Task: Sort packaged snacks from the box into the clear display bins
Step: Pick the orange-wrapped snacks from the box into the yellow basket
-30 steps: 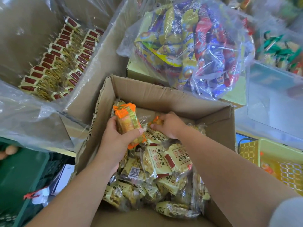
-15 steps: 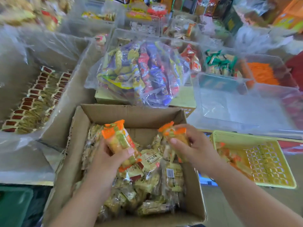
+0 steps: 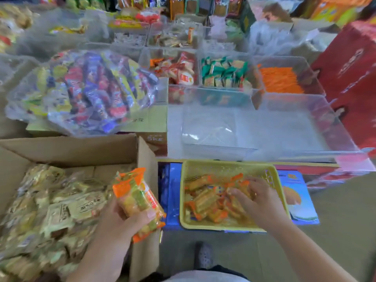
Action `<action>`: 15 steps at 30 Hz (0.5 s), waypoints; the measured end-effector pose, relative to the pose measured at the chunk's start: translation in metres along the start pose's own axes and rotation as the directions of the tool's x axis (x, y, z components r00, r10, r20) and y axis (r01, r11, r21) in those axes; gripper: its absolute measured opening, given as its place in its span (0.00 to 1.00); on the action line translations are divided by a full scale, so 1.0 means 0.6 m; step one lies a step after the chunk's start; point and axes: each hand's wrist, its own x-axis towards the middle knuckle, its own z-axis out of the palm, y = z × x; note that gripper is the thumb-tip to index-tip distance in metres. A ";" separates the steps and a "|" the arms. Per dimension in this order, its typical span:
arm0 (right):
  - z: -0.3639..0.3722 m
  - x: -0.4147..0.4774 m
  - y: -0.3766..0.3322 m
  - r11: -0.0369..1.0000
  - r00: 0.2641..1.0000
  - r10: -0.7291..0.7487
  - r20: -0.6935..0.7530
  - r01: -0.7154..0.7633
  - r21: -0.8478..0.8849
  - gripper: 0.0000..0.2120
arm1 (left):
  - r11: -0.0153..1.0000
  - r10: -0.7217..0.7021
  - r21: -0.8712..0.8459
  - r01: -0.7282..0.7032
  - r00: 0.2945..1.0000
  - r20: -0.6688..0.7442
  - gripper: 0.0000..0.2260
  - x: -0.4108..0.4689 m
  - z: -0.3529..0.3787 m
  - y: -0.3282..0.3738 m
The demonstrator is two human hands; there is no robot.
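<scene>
Snack packs (image 3: 57,212) in yellowish wrappers fill cardboard box (image 3: 71,151) at 8 o'clock; print too blurred to read. L hand (image 3: 120,222) at 7 grips orange-ended pack (image 3: 138,202), thumb across its front, over box's right wall. Clear bag (image 3: 91,92) of mixed candy at 10 sits on flat carton (image 3: 150,121) behind box. Yellow basket (image 3: 225,165) at 5 holds more orange packs (image 3: 205,204) and rests on blue box (image 3: 301,200). R hand (image 3: 258,200) is down in basket, fingertips on the packs; w/ motion blur, can't tell if it pinches one or lies loose. Big clear bin (image 3: 284,127) at 2, just behind basket. Back row of bins: red/white packs (image 3: 181,72) at 12, green packs (image 3: 221,74) at 1, orange sticks (image 3: 280,80) at 1-2. Red carton (image 3: 350,78) at 3, cut off by frame edge. Shelf goods (image 3: 183,5) along top, too blurred to ID. Brownish floor (image 3: 345,231) at 4; shoe tip (image 3: 203,255) at 6. Box's left side cut off; basket's near-right corner hidden by R forearm.
</scene>
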 end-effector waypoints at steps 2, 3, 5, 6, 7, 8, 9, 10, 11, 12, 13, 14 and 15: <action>-0.003 0.019 0.040 0.996 0.998 0.031 0.054 -0.026 -0.086 0.21 | 0.999 -0.017 0.035 0.017 1.000 -0.013 0.24 -0.013 0.045 -0.013; 0.000 0.029 0.055 0.988 0.993 0.047 0.104 -0.032 -0.148 0.19 | 0.998 -0.033 0.046 0.034 0.999 -0.018 0.26 -0.019 0.064 -0.018; 0.013 0.047 0.082 0.965 0.966 0.093 0.242 -0.027 -0.263 0.15 | 0.995 -0.060 0.077 0.062 0.998 -0.031 0.32 -0.032 0.098 -0.021; 0.022 0.055 0.093 0.953 0.940 0.113 0.322 -0.011 -0.303 0.16 | 0.992 -0.067 0.105 0.070 0.997 -0.038 0.33 -0.037 0.113 -0.021; 0.032 0.062 0.103 0.943 0.908 0.127 0.400 0.014 -0.332 0.18 | 0.988 -0.072 0.134 0.077 0.996 -0.043 0.34 -0.042 0.127 -0.021; 0.041 0.066 0.109 0.934 0.865 0.150 0.479 0.035 -0.356 0.20 | 0.984 -0.075 0.158 0.081 0.996 -0.045 0.34 -0.046 0.140 -0.020; 0.048 0.068 0.113 0.927 0.822 0.175 0.542 0.048 -0.372 0.23 | 0.982 -0.078 0.171 0.085 0.996 -0.047 0.32 -0.048 0.151 -0.021; 0.053 0.069 0.114 0.920 0.782 0.209 0.587 0.046 -0.389 0.26 | 0.979 -0.082 0.182 0.090 0.995 -0.049 0.30 -0.049 0.160 -0.022; 0.057 0.069 0.117 0.912 0.755 0.239 0.610 0.041 -0.408 0.28 | 0.977 -0.092 0.189 0.100 0.994 -0.050 0.29 -0.049 0.168 -0.023; 0.056 0.069 0.118 0.901 0.744 0.252 0.619 0.053 -0.430 0.30 | 0.974 -0.106 0.197 0.112 0.993 -0.042 0.30 -0.048 0.175 -0.023; 0.053 0.070 0.119 0.890 0.748 0.237 0.620 0.089 -0.447 0.30 | 0.968 -0.124 0.215 0.128 0.992 -0.031 0.32 -0.046 0.179 -0.024; 0.045 0.069 0.118 0.880 0.760 0.207 0.616 0.131 -0.457 0.30 | 0.959 -0.138 0.248 0.138 0.990 -0.015 0.34 -0.044 0.184 -0.024; 0.034 0.066 0.117 0.877 0.779 0.155 0.607 0.175 -0.448 0.28 | 0.945 -0.143 0.297 0.136 0.990 0.002 0.36 -0.040 0.191 -0.024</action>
